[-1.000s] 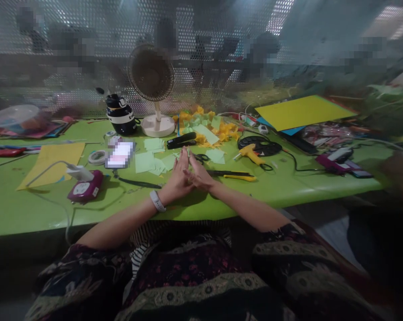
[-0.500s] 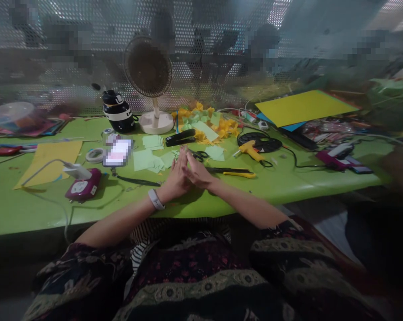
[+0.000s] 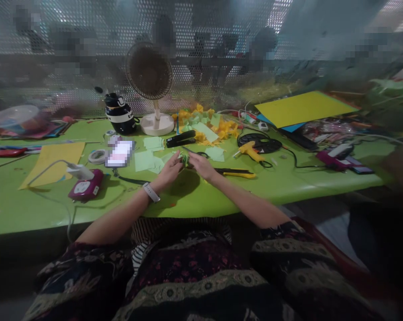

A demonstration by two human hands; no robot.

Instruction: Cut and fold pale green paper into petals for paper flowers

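My left hand (image 3: 168,170) and my right hand (image 3: 200,165) meet over the green table (image 3: 194,200), fingertips pinched on a small crumpled piece of light green paper (image 3: 184,158) between them. A white band sits on my left wrist. Cut light green paper squares (image 3: 148,159) lie just left of the hands. Black-handled scissors (image 3: 201,155) rest just behind my right hand, and a yellow and black utility knife (image 3: 236,172) lies to its right.
A desk fan (image 3: 150,84), a black stapler (image 3: 180,138), a yellow glue gun (image 3: 250,151), tape rolls (image 3: 97,156), a pink device (image 3: 86,189) with a white cable, yellow paper sheets (image 3: 303,108) and a heap of yellow and green paper scraps (image 3: 208,122) crowd the table.
My palms were pressed together, fingers pointing up. They have now parted and dropped forward, and the fingertips pinch the green paper piece.
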